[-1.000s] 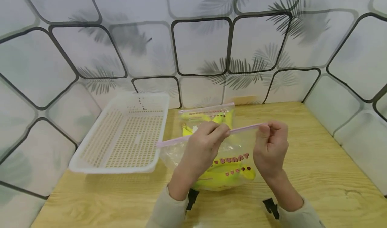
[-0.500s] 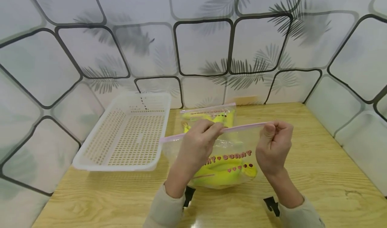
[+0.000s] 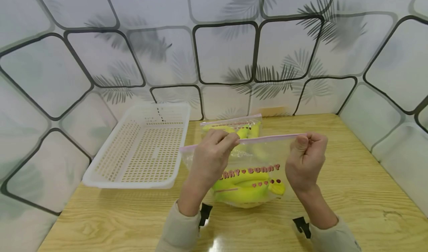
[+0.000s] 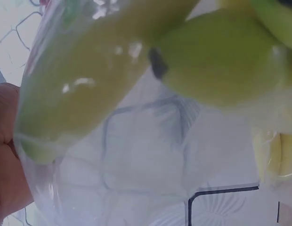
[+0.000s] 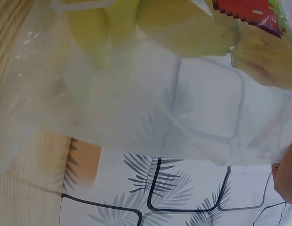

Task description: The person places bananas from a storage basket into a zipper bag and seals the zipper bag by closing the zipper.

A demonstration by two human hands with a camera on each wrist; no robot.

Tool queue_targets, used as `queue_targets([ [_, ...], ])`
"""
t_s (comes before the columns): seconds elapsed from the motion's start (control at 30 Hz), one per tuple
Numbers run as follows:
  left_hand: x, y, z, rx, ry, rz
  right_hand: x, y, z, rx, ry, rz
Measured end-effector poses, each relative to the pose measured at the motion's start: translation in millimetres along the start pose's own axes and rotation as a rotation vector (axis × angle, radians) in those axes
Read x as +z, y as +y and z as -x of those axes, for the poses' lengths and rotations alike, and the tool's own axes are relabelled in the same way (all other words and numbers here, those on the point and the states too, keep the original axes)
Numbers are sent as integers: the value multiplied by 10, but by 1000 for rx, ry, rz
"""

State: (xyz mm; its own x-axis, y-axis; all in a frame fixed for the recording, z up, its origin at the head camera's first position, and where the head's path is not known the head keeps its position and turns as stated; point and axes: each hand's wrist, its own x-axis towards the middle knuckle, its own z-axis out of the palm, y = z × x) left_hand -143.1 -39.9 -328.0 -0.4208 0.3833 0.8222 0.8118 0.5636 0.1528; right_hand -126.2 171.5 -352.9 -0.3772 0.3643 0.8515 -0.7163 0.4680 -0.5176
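Observation:
A clear zip bag (image 3: 249,159) with a pink zip strip hangs between my hands, with yellow-green bananas (image 3: 244,192) in its lower part. My left hand (image 3: 212,155) pinches the strip left of its middle, thumb and fingertips together. At the strip's right end my right hand (image 3: 306,163) grips the corner, its fingers curled in. Both wrist views look through the plastic: bananas (image 4: 212,61) fill the upper part of the left one, and more banana shapes (image 5: 183,33) stand at the top of the right one. The slider itself cannot be made out.
Behind, a second zip bag (image 3: 255,120) of bananas lies on the wooden table (image 3: 361,192). To the left stands a white perforated plastic basket (image 3: 167,183). A patterned curtain-like wall (image 3: 224,51) closes off the back and sides.
My left hand has slid leftward along the pink strip, away from the right hand. The right hand has shifted slightly right, still gripping the corner. The strip between them has lengthened.

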Motion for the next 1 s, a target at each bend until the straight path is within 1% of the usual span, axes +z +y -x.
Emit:
queue_targets([
  [0.2, -18, -33, 1, 1, 35, -28, -3, 22, -13, -4, 10, -8],
  [0.3, -23, -41, -1, -9, 56, -46, -12, 25, -17, -4, 11, -8],
  [0.5, -28, -48, 7, -54, 86, -138, -17, 25, -16, 1, 6, -19],
  [0.67, -38, -32, 7, -84, 84, -200, -26, 21, -11, 5, 8, -25],
  [0.9, -59, -29, 18, -148, 77, -206, -18, 28, -12, -15, 4, -28],
  [1.0, -69, -55, 33, -165, 73, -230, -19, 28, -16, -15, 5, -29],
])
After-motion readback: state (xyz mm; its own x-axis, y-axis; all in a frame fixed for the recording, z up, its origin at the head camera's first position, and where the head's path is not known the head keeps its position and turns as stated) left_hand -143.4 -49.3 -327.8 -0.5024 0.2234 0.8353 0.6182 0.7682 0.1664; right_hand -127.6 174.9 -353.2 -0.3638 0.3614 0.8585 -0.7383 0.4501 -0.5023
